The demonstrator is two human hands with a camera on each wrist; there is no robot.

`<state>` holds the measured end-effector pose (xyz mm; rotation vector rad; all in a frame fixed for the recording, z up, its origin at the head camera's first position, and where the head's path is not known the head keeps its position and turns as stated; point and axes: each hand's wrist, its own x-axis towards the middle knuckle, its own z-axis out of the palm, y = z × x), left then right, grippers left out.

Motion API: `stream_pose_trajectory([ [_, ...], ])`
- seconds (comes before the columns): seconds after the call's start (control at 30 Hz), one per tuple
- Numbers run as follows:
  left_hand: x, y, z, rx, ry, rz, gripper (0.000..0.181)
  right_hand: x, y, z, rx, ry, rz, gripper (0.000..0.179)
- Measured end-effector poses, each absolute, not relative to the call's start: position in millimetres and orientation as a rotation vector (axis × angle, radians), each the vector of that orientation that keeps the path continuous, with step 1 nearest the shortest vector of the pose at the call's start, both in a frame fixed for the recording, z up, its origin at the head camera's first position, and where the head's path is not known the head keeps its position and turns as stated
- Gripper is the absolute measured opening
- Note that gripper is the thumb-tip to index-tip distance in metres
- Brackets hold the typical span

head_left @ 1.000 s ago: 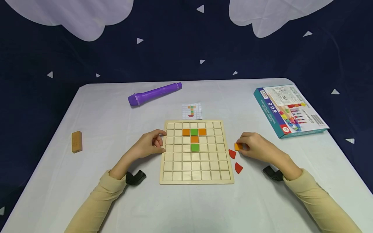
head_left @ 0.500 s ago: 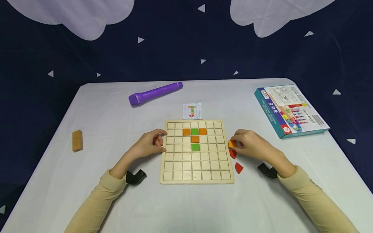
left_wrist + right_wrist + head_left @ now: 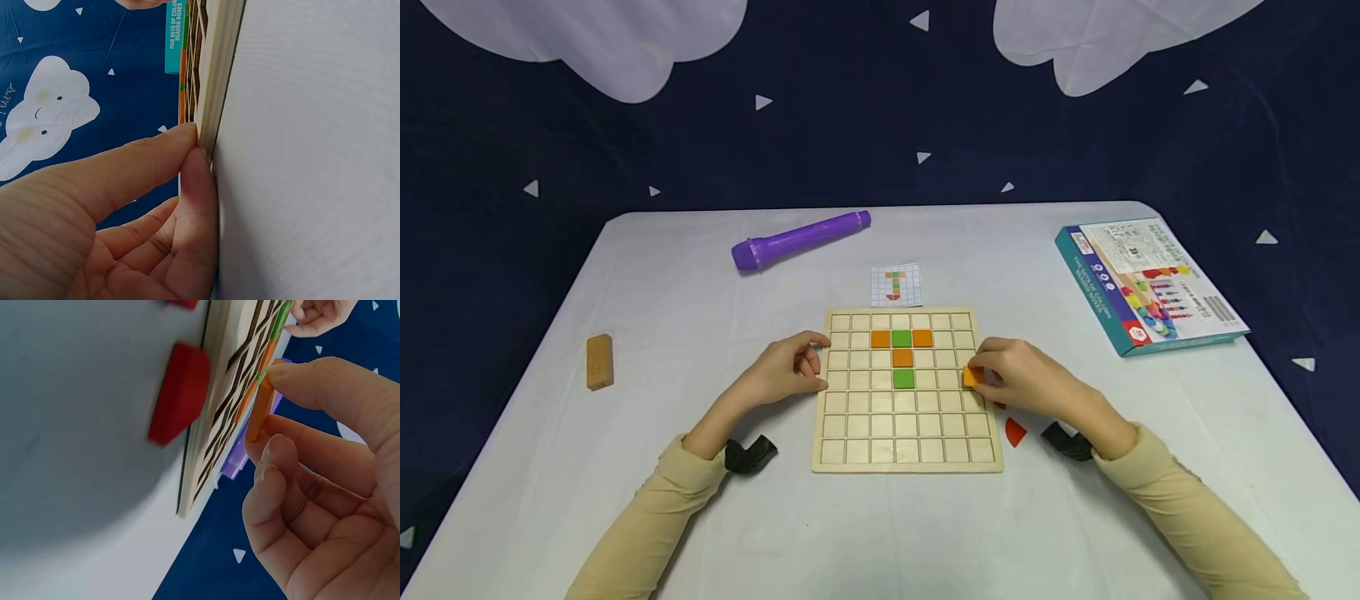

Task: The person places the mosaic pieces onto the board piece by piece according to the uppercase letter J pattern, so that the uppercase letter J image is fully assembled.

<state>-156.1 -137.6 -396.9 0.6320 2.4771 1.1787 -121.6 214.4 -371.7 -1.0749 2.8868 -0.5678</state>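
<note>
Thumb and forefinger of my right hand (image 3: 1028,377) pinch an orange square tile (image 3: 972,377) over the right side of the wooden grid board (image 3: 857,450). The right wrist view shows this tile (image 3: 261,412) held on edge. My left hand (image 3: 778,368) touches the board's left edge with forefinger and thumb tips set apart; its other fingers are curled in. Green and orange tiles (image 3: 903,378) lie in the board's upper middle cells, forming a T shape. Beside the board's right edge are red quarter-round pieces (image 3: 1015,432), one mostly hidden by the right hand in the head view.
A small pattern card (image 3: 896,286) lies just beyond the board. Farther back is a purple microphone (image 3: 801,242). The boxed toy set (image 3: 1157,283) sits at the right, and a wooden block (image 3: 599,362) at the far left.
My right hand has carried the orange tile leftward from the table beside the board to over its right columns, passing above a red piece. The left hand stays at the board's edge.
</note>
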Motion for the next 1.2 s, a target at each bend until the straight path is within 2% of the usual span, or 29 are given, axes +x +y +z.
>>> stream_pose_trajectory([
  [0.43, -156, -139, -397, 0.627, 2.490, 1.161, 0.056, -117, 194, -376, -1.265, 2.900, -0.546, 0.017],
  [1.2, -156, -138, -397, 0.635, 2.492, 1.154, 0.056, -114, 159, -372, -1.345, 2.815, -0.378, 0.007],
])
